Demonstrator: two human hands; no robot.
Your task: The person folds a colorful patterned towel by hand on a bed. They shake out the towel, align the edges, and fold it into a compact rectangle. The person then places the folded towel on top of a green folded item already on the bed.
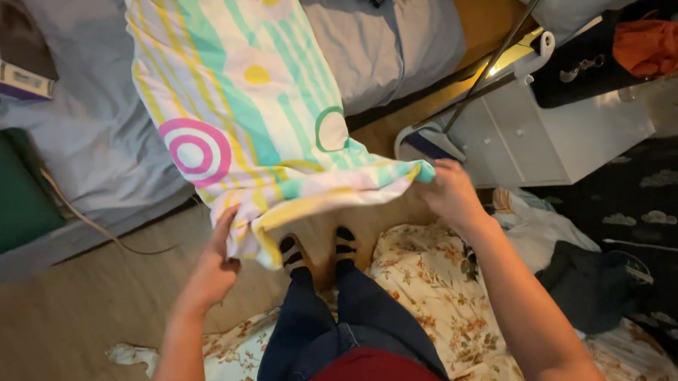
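Striped cloth point(247, 102) lies spread over the grey ironing surface point(101, 142), its near edge clamped in the left hand point(216, 262) and right hand point(449, 193); iron point(12, 46) parked aside, unfolded cloth not yet smoothed

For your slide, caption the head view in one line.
Both hands, left and right, hold the near edge of a striped cloth spread over a grey bed.

The room is dim and warm-toned, with soft indoor light falling mostly on the striped cloth point(247, 102), which shows brightest. A small glare spot sits on top of the white drawer unit point(531, 132). The right side and dark rug point(662, 218) sink into shadow. Edges bend slightly from the wide lens, and detail is soft and grainy throughout.
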